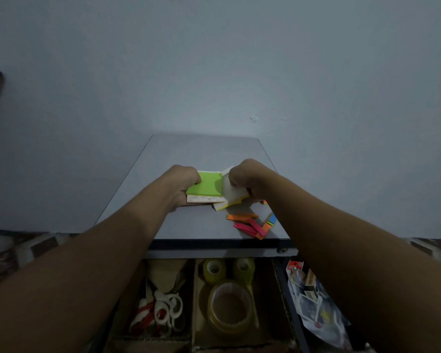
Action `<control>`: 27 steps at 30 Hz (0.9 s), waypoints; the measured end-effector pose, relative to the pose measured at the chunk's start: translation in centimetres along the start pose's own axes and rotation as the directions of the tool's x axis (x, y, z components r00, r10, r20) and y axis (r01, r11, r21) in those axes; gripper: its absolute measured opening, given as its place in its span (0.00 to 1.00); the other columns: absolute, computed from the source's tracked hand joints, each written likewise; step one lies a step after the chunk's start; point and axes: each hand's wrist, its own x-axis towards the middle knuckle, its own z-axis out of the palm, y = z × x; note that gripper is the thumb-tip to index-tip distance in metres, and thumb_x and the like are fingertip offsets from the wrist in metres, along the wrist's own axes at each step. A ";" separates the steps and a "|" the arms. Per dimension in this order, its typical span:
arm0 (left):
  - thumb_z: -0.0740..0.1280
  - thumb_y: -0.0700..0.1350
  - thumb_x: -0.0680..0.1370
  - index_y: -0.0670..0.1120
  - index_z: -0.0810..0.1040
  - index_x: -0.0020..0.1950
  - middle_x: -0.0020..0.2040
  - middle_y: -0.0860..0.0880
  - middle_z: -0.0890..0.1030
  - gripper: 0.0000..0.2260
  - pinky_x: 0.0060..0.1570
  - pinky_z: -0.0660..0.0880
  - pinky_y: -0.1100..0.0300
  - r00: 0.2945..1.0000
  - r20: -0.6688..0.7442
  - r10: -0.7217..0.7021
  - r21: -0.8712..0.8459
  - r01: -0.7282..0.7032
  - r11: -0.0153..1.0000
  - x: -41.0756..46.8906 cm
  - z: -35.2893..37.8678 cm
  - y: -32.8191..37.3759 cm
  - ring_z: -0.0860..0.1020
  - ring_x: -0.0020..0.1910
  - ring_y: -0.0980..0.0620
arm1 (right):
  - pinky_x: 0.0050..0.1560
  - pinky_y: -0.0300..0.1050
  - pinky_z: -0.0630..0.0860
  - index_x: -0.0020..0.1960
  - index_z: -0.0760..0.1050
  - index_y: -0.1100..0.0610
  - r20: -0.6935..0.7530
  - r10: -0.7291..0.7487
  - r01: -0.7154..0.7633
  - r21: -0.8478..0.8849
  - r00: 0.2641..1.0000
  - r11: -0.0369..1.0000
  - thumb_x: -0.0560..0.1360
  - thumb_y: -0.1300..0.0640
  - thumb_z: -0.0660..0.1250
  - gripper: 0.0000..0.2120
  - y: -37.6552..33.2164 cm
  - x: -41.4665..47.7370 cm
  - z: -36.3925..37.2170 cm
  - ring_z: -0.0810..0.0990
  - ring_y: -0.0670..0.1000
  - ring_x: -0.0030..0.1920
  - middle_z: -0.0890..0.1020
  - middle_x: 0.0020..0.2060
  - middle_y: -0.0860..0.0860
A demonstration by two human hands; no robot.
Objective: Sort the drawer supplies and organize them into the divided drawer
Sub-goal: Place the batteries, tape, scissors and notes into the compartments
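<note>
On the grey desk top (189, 225) my left hand (181, 182) grips a green sticky-note pad (205, 184) stacked on a pale pad. My right hand (250, 179) pinches a white and yellow pad (233, 197) that overlaps the green one's right edge. Loose orange, pink and blue sticky flags (250, 224) lie near the desk's front right edge. Below, the open divided drawer (194, 301) holds scissors (163, 312) in the left compartment and tape rolls (227, 299) in the middle one.
A right-hand section beside the drawer holds plastic packets and small boxes (313, 299). A blue-grey wall stands right behind the desk. Patterned fabric shows on both sides at floor level.
</note>
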 end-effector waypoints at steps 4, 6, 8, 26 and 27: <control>0.62 0.30 0.79 0.35 0.72 0.57 0.58 0.33 0.78 0.08 0.40 0.80 0.43 1.000 -0.022 0.008 0.007 -0.008 1.000 -0.1 -0.1 -0.3 0.81 0.50 0.36 | 0.31 0.46 0.69 0.45 0.68 0.62 -0.033 -0.048 0.048 -0.015 0.998 0.999 0.78 0.63 0.59 0.04 0.1 0.1 -0.1 0.73 0.58 0.41 0.69 0.38 0.57; 0.62 0.30 0.79 0.35 0.72 0.56 0.58 0.33 0.78 0.07 0.38 0.80 0.44 1.000 -0.019 0.010 0.009 -0.010 1.000 -0.3 -0.1 -0.3 0.81 0.48 0.37 | 0.31 0.46 0.71 0.48 0.68 0.63 -0.009 -0.064 0.065 0.020 0.998 0.998 0.79 0.64 0.58 0.02 0.2 0.1 -0.1 0.72 0.57 0.37 0.69 0.39 0.58; 0.62 0.30 0.79 0.36 0.72 0.57 0.58 0.34 0.78 0.08 0.37 0.80 0.45 1.000 -0.019 0.014 0.002 -0.014 1.000 -0.5 -0.2 -0.3 0.81 0.49 0.37 | 0.39 0.51 0.78 0.43 0.68 0.62 0.031 -0.076 0.074 0.071 0.997 0.995 0.79 0.65 0.58 0.05 0.3 0.4 -0.2 0.74 0.57 0.38 0.72 0.40 0.59; 0.64 0.35 0.79 0.45 0.72 0.45 0.45 0.40 0.78 0.06 0.55 0.78 0.36 0.985 -0.104 0.139 0.163 -0.121 0.979 -3.5 -3.6 -1.0 0.81 0.50 0.38 | 0.36 0.49 0.75 0.49 0.72 0.64 0.014 -0.081 0.071 0.361 0.997 0.930 0.77 0.69 0.56 0.07 2.2 -1.2 -2.5 0.78 0.61 0.41 0.77 0.48 0.64; 0.64 0.35 0.79 0.45 0.72 0.46 0.46 0.41 0.78 0.06 0.56 0.78 0.36 0.982 -0.102 0.156 0.192 -0.135 0.972 -3.7 -4.0 -1.1 0.81 0.51 0.38 | 0.37 0.49 0.75 0.55 0.73 0.65 0.031 -0.083 0.066 0.374 0.996 0.925 0.77 0.69 0.57 0.10 2.4 -1.5 -2.7 0.79 0.61 0.43 0.78 0.52 0.64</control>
